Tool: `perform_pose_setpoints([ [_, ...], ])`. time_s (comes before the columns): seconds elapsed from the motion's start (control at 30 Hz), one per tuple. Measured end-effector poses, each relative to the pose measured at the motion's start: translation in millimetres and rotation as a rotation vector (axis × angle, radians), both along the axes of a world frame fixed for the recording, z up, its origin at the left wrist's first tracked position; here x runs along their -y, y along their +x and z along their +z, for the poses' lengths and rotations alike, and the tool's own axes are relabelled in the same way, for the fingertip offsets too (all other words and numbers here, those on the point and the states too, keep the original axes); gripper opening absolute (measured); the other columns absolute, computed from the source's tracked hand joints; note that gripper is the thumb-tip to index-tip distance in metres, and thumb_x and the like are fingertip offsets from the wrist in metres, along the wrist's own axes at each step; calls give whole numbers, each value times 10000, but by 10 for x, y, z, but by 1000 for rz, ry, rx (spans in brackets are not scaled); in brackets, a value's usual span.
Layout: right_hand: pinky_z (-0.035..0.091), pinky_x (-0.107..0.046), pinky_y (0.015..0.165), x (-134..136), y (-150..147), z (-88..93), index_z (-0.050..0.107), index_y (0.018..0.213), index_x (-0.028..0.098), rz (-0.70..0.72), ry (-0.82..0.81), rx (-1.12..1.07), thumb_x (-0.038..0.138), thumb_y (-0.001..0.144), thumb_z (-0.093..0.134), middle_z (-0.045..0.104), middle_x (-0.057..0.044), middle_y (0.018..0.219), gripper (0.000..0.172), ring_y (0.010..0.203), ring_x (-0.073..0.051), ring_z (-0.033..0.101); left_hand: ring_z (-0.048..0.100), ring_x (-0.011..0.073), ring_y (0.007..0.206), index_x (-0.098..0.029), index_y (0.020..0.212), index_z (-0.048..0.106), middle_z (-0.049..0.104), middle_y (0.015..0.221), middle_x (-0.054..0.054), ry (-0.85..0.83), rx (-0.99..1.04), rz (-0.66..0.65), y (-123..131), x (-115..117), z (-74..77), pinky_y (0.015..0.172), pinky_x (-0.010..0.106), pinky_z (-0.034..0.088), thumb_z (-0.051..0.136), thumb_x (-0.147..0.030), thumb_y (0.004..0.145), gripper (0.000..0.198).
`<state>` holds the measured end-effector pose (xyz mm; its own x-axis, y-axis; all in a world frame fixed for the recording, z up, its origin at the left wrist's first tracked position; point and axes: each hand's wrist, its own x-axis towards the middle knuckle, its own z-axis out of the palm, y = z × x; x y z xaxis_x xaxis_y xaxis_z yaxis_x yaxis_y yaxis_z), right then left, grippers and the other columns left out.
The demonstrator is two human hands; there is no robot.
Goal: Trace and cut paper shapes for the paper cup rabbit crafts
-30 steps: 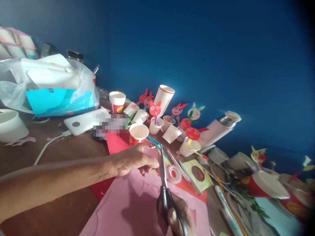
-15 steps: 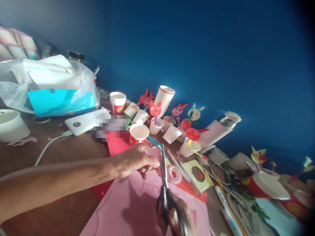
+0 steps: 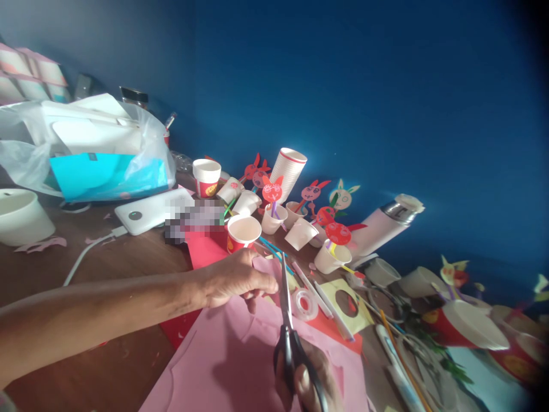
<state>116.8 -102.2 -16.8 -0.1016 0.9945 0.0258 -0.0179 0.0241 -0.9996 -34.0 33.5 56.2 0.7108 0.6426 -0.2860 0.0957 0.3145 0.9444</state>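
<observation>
Between its thumb and fingers, my left hand pinches a small piece of pink paper. My right hand is closed round the black handles of a pair of scissors, their blades pointing up and away beside that piece. The blades look nearly closed, and the paper's right edge lies against them. Under both hands spreads a larger pink sheet, with my shadow on it. A roll of clear tape lies just right of the blades.
Behind the hands stand a red-and-white paper cup and several small cups with paper rabbit faces. A flask leans at right. At left are a white power bank with its cable and a plastic bag.
The whole view has shifted very slightly. Both hands, the scissors and the pink piece keep almost the same position.
</observation>
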Motion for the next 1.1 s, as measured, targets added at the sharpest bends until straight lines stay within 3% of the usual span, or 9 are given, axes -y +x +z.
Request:
perform_pose_setpoints([
  [0.47,297,-205,356,1,5,30,519,570,182,-4,-15,0,681,720,503,415,28,389,521,369,-104,409,314,46,367,-126,523,554,437,405,-61,-8,54,-72,-11,-63,43,369,212,446,622,-148,649,146],
  [0.63,291,-222,351,-5,3,36,515,558,185,-50,31,-3,660,750,487,425,18,399,513,358,-111,406,370,57,424,-113,661,606,457,476,-49,-23,35,-87,-1,-24,-10,380,197,437,689,-277,653,183],
  [0.8,310,-228,349,-8,-3,27,510,540,188,-39,28,-3,676,740,480,419,16,404,529,352,-111,405,419,68,449,-101,709,614,477,513,-40,-12,22,-23,22,14,-56,399,206,433,687,-282,624,214],
  [1.1,299,-195,375,-7,-23,5,502,605,188,-25,-40,23,758,673,473,433,29,429,575,376,-79,365,445,82,480,-117,562,571,479,505,-26,16,-14,-36,11,28,-14,438,212,424,604,-194,625,105],
])
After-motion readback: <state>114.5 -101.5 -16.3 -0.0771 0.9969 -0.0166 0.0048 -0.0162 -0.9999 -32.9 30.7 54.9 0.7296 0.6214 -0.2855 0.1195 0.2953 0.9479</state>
